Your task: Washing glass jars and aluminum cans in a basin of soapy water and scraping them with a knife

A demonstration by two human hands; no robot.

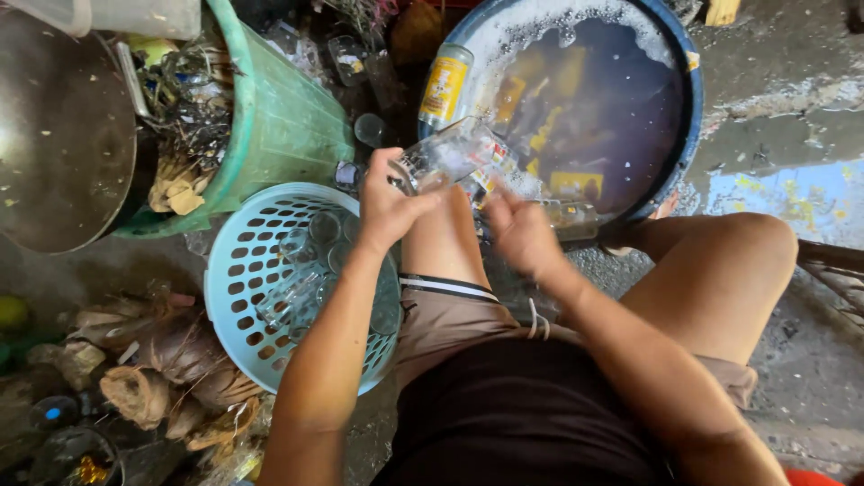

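Both hands are busy over the knees: the left hand (pixel 389 205) grips a clear glass bottle (pixel 447 154) tilted above the pale blue basket (pixel 236 297); the right hand (pixel 520 232), blurred, looks curled beside it. Best held firmly; beyond, the soapy tub (pixel 691 108) soaks more bottles.

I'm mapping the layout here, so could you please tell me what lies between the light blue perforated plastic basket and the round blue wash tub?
In the head view, the person's bare knee lies between basket and tub.
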